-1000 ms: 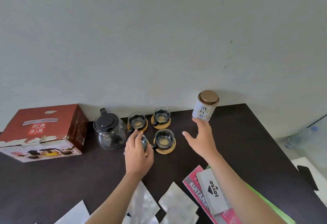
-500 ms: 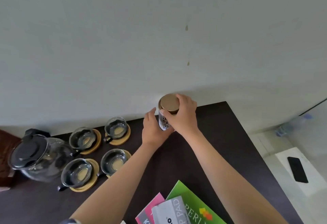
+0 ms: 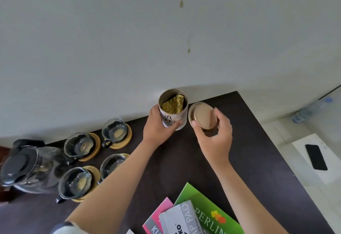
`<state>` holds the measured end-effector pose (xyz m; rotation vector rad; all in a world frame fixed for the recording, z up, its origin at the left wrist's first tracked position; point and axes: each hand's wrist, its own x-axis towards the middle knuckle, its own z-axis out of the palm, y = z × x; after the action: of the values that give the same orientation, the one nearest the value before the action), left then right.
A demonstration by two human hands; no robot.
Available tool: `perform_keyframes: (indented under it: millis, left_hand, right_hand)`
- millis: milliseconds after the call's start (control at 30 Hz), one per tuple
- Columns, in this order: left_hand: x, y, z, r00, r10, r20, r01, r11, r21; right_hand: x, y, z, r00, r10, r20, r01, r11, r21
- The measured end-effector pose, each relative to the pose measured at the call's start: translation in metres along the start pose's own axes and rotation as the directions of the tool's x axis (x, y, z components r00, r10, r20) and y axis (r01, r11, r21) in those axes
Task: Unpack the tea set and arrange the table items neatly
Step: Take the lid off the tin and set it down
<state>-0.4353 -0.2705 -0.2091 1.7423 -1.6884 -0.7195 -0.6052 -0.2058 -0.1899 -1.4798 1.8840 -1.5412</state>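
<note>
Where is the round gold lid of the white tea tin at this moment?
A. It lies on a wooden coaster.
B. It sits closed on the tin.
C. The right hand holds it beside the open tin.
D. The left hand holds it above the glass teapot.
C: the right hand grips the round gold lid next to the open white tea tin, which the left hand holds.
</note>
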Motion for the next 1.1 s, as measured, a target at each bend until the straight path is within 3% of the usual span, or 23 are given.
perform_keyframes:
  millis: [133, 300, 400, 733, 933, 1100]
  left_hand:
    - [-0.001, -0.002, 0.001, 1.0, 0.002, 0.0, -0.002, 1.0, -0.002]
    - [0.0, -0.002, 0.002, 1.0, 0.014, -0.01, -0.014, 1.0, 0.009]
    - [-0.001, -0.002, 0.003, 1.0, 0.018, -0.013, -0.018, 1.0, 0.012]
    - [-0.005, -0.014, -0.007, 0.999, 0.005, -0.036, -0.003, 0.999, 0.045]
    - [-0.013, -0.017, -0.017, 1.0, -0.019, -0.023, 0.019, 1.0, 0.014]
    - [-0.034, -0.01, -0.023, 0.986, -0.165, 0.002, 0.165, 0.986, -0.015]
  right_hand:
    - [-0.04, 0.021, -0.007, 0.985, 0.111, 0.129, -0.095, 0.988, -0.12]
    - [-0.067, 0.025, 0.014, 0.921, 0.124, 0.369, -0.048, 0.977, -0.21]
    - [-0.075, 0.024, 0.031, 0.894, 0.093, 0.438, 0.002, 0.978, -0.21]
    - [-0.083, 0.031, 0.048, 0.894, 0.064, 0.443, 0.045, 0.972, -0.232]
    - [-0.083, 0.028, 0.047, 0.861, 0.125, 0.493, -0.003, 0.971, -0.241]
    - [-0.087, 0.013, 0.03, 0.848, 0.202, 0.491, -0.11, 0.972, -0.209]
